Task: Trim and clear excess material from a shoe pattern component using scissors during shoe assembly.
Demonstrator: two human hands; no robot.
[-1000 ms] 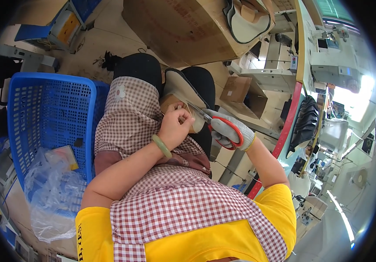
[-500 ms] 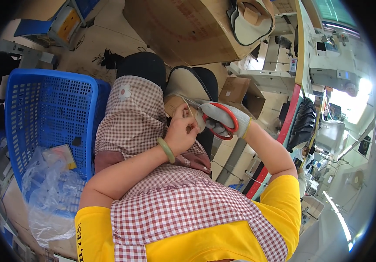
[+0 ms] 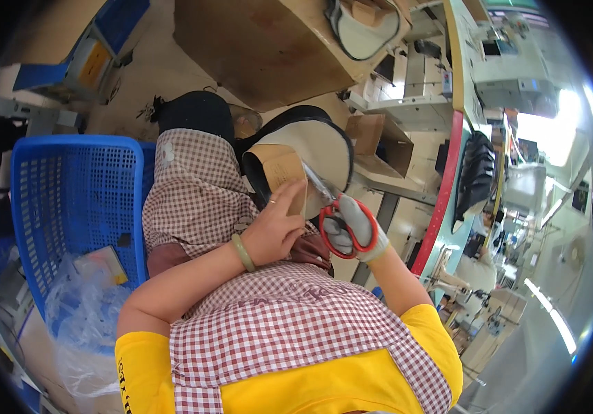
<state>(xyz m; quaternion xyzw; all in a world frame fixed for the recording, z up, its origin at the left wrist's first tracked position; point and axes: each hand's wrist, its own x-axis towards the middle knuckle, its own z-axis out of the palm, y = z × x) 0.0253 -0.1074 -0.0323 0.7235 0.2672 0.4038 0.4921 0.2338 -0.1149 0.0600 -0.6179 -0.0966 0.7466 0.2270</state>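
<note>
Across my lap lies a visor-like piece with a cream brim, black edging and a curved tan band. My left hand, bare with a pale green bangle on the wrist, grips the near end of the band, one finger stretched over its outer face. In a grey-white glove, my right hand holds red-handled scissors. Their blades point up and left, close beside the band's right edge; whether the tips touch it I cannot tell.
To my left stands a blue plastic basket with a crumpled clear bag. Ahead is a large cardboard box bearing a similar cream piece. A smaller open carton and a red-edged table with black pieces are to the right.
My right hand and the scissors have drawn nearer to me. My left hand has shifted slightly left and its fingers have straightened. The tan band now shows more of its face.
</note>
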